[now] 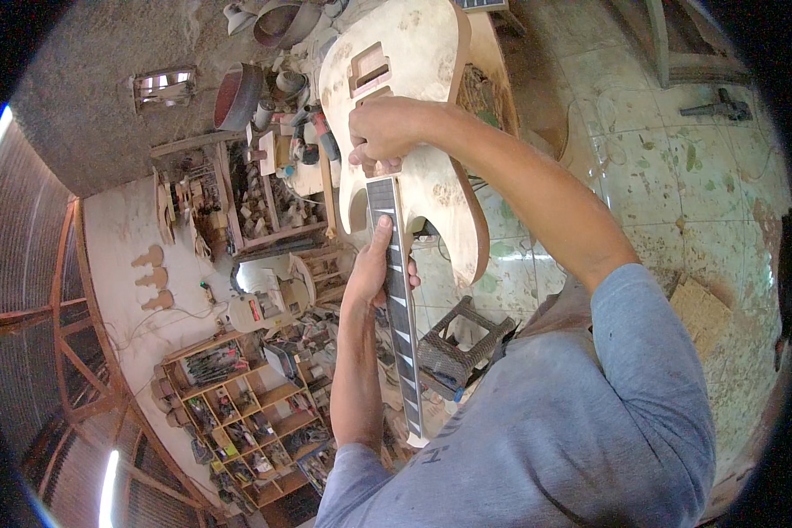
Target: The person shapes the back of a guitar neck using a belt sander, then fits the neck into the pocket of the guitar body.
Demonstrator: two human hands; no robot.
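A pale, unpainted electric guitar body (431, 53) lies in front of me with its two horns toward me. A rectangular cavity is cut in its upper part. From between the horns a guitar neck (402, 334) runs down toward my chest, its dark fretboard set with light triangular inlays. My left hand (374, 268) is closed around this neck near the body, thumb on top and fingertips showing at the far side. Over the body, just beyond the neck's end, my right hand (383, 132) has its fingers curled down; anything within them is hidden.
Left of the body are a cordless drill (324, 136) and a sanding belt (238, 97). A black stool-like frame (466, 339) stands below right. A compartment shelf (268, 387) full of tools is at lower left. Tiled floor (660, 176) spreads to the right.
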